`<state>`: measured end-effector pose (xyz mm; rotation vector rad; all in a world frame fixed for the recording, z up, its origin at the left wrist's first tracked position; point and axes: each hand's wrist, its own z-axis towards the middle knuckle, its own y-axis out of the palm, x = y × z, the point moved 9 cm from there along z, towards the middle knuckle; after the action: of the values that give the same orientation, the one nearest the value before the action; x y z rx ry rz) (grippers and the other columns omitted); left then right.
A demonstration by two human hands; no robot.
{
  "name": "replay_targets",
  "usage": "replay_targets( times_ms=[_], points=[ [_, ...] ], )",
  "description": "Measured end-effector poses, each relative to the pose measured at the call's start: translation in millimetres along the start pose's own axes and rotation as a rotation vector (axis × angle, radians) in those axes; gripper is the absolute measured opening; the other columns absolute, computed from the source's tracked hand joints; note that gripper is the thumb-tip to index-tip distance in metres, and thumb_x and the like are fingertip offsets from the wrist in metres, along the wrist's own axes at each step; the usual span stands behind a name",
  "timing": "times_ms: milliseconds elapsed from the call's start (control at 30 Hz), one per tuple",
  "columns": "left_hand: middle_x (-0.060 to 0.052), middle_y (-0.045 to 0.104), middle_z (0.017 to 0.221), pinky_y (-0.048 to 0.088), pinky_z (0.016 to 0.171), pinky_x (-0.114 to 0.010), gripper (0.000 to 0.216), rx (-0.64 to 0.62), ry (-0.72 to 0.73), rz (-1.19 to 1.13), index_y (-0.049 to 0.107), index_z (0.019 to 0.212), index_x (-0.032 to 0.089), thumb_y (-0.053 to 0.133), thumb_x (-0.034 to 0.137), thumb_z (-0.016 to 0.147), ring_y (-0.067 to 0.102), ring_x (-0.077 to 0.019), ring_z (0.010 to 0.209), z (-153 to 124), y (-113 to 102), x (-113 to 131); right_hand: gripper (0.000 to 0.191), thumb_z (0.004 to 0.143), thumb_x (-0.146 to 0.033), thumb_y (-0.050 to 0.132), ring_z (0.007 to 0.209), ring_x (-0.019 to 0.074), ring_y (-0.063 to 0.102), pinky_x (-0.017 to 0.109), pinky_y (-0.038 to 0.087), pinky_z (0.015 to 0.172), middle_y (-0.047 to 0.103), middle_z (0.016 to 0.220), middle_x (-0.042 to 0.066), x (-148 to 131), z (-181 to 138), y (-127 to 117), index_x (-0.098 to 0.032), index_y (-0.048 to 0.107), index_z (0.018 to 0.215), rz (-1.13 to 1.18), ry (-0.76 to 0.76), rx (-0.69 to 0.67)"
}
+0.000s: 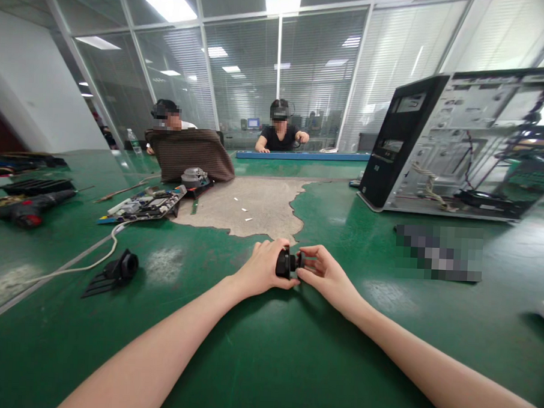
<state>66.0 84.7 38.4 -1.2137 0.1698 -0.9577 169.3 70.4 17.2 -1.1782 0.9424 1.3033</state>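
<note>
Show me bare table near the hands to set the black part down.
Free: green mat in front of both hands, between the forearms, and right of the right hand toward the blurred patch. The worn patch beyond the black part is bare too. Crowded: left, around circuit board and cable.

We see a green desk (265, 360) whose surface is worn to bare grey in a patch (254, 206) at the middle of the frame. Behind it a glass partition (277, 78) with white blinds spans the upper frame, ceiling light panels (170, 6) glow at the upper left, and a plain white wall (28, 91) stands at the left.
</note>
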Motion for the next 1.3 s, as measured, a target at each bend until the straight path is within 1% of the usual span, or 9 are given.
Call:
replay_targets(
  times_ms=[67,167,433,600,700,833,967,1100,1300],
  points=[
    [-0.003,0.053,0.098,0.032,0.075,-0.034,0.061,0.006,-0.004,-0.001,0.036,0.105,0.022,0.067,0.045,0.057,0.049,-0.0235,0.086,0.1,0.0,-0.7,0.031,0.066,-0.024,0.063,0.087,0.0174,0.059,0.035,0.047,0.081,0.058,0.095,0.004,3.7,0.5,-2.5,-0.020,0.047,0.093,0.000,0.034,0.007],
    [-0.003,0.053,0.098,0.033,0.075,-0.034,0.061,0.010,0.012,0.019,0.036,0.104,0.022,0.067,0.046,0.058,0.048,-0.0231,0.085,-1.0,-0.5,1.8,0.032,0.069,-0.027,0.061,0.086,0.0184,0.061,0.034,0.047,0.079,0.062,0.091,0.004,4.7,1.7,7.0,-0.019,0.050,0.098,0.011,0.060,-0.099],
    [-0.007,0.052,0.097,0.035,0.072,-0.035,0.067,0.037,0.074,0.092,0.037,0.106,0.018,0.063,0.057,0.059,0.048,-0.0243,0.084,-6.3,-1.9,15.7,0.027,0.066,-0.029,0.064,0.079,0.0185,0.061,0.034,0.047,0.076,0.065,0.088,0.005,5.1,5.1,12.7,-0.015,0.058,0.089,-0.085,0.136,-0.187],
    [-0.007,0.052,0.097,0.036,0.072,-0.035,0.069,0.058,0.091,0.073,0.037,0.106,0.018,0.063,0.059,0.057,0.049,-0.0240,0.085,-7.8,-3.2,17.3,0.026,0.066,-0.026,0.065,0.076,0.0164,0.061,0.032,0.049,0.071,0.061,0.086,0.002,-0.9,-0.5,12.5,-0.018,0.054,0.088,-0.071,0.041,-0.163],
    [-0.006,0.053,0.096,0.036,0.073,-0.035,0.068,0.065,0.105,0.071,0.038,0.104,0.018,0.063,0.060,0.056,0.049,-0.0236,0.084,-8.4,-3.4,18.1,0.026,0.067,-0.024,0.065,0.081,0.0170,0.061,0.031,0.049,0.073,0.061,0.088,0.002,-3.9,-8.1,13.8,-0.019,0.053,0.090,-0.074,-0.009,-0.145],
    [-0.006,0.053,0.094,0.036,0.072,-0.035,0.067,0.063,0.109,0.072,0.039,0.101,0.018,0.062,0.061,0.056,0.049,-0.0235,0.084,-8.1,-2.3,18.4,0.023,0.074,-0.029,0.057,0.083,0.0176,0.060,0.031,0.049,0.073,0.062,0.087,0.002,-5.3,-14.5,14.0,-0.020,0.053,0.095,-0.089,-0.027,-0.124],
    [-0.007,0.053,0.095,0.035,0.073,-0.035,0.069,0.083,0.115,0.083,0.039,0.103,0.018,0.061,0.063,0.056,0.048,-0.0234,0.084,-7.3,-3.4,17.1,0.017,0.077,-0.030,0.054,0.080,0.0160,0.060,0.030,0.048,0.074,0.061,0.086,0.002,-6.4,-9.3,12.5,-0.019,0.054,0.090,-0.085,-0.055,-0.109],
    [-0.008,0.053,0.097,0.035,0.072,-0.036,0.069,0.108,0.136,0.170,0.040,0.104,0.018,0.058,0.065,0.057,0.046,-0.0247,0.084,-6.2,-5.5,13.3,0.022,0.076,-0.026,0.055,0.086,0.0156,0.058,0.030,0.047,0.077,0.058,0.094,0.003,-4.8,0.8,16.0,-0.019,0.051,0.096,-0.045,-0.065,-0.141],
    [-0.008,0.052,0.099,0.034,0.074,-0.035,0.073,0.103,0.144,0.182,0.039,0.106,0.017,0.061,0.064,0.055,0.045,-0.0248,0.087,-5.9,-6.1,8.3,0.019,0.074,-0.024,0.057,0.086,0.0162,0.059,0.032,0.048,0.077,0.057,0.091,0.001,-3.7,0.4,19.6,-0.020,0.051,0.092,-0.063,-0.074,-0.157]
  ],
)
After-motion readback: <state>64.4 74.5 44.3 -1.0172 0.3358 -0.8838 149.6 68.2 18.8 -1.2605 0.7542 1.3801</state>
